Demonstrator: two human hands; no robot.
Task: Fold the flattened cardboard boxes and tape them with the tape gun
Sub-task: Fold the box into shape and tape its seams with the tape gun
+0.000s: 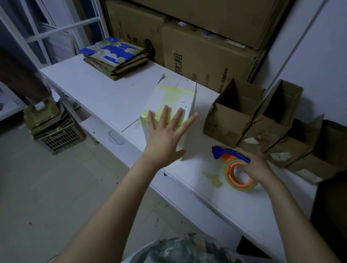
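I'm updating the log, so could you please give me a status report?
Left hand open, fingers spread over taped white box. Right hand grips tape gun on table. Folded brown boxes close right; nothing blocking.

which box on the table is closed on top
The white box under the left hand: its top is shut and crossed with yellowish tape, while the brown boxes to its right stand open.

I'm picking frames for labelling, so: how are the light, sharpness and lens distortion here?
Head view: dim, bluish light; the white box under the open left hand looks washed out; the right hand gripping the tape gun is slightly blurred; the wide lens slants the shelf frame near the left edge.
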